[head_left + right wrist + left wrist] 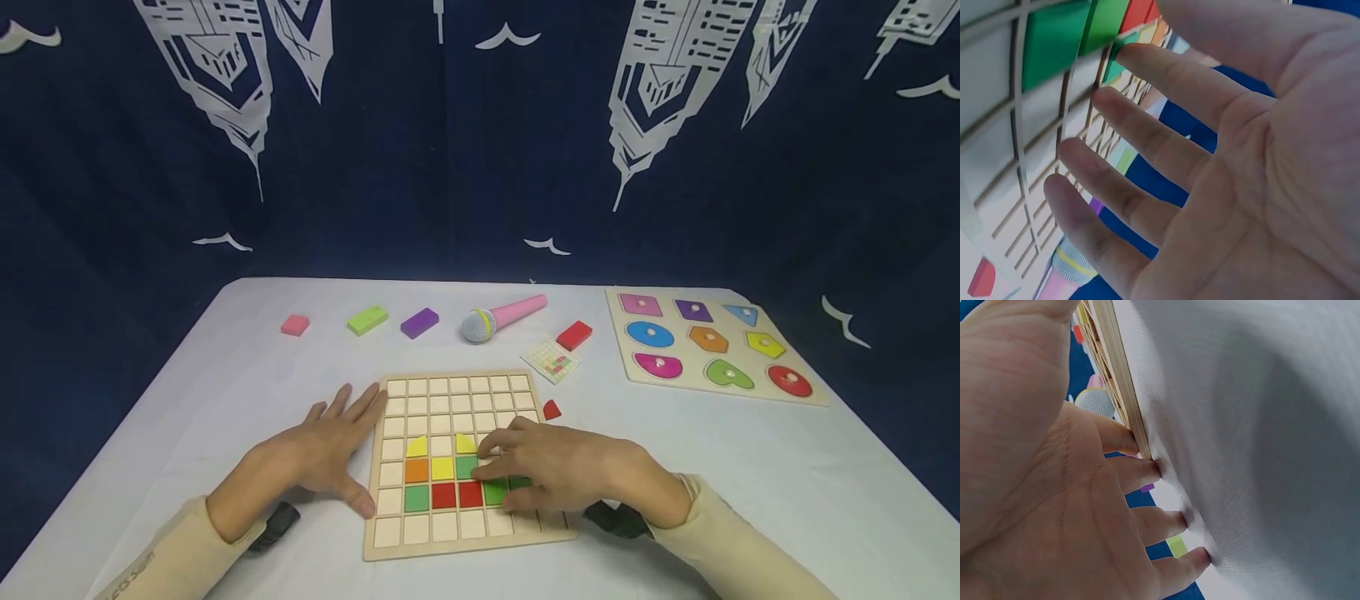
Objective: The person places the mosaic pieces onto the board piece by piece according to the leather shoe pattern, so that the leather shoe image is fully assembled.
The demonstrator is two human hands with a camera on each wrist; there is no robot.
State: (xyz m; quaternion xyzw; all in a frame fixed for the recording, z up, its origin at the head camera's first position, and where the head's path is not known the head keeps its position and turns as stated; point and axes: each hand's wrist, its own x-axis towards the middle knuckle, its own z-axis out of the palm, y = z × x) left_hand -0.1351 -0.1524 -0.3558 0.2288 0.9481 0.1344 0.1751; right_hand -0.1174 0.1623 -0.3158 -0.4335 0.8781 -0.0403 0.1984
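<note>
A wooden grid board point(459, 386) lies on the white table with several coloured tiles in its lower cells. Two red square tiles point(444, 496) sit in one row, with green tiles point(417, 498) on either side. Above them are an orange tile point(417, 471), a yellow square tile point(442, 469), another green tile point(467, 467) and two curved-edge yellow tiles point(417, 447). My left hand point(326, 450), fingers spread, rests along the board's left edge. Over the board's right half, my right hand point(551, 467) has its fingers extended, the index fingertip at the upper green tile. No held piece shows.
Beyond the board lie pink point(295, 325), lime point(367, 320), purple point(420, 323) and red point(574, 335) blocks and a toy microphone point(504, 318). A pattern card point(551, 359) and small red piece point(551, 410) lie right of centre. A shape puzzle point(622, 367) occupies the far right.
</note>
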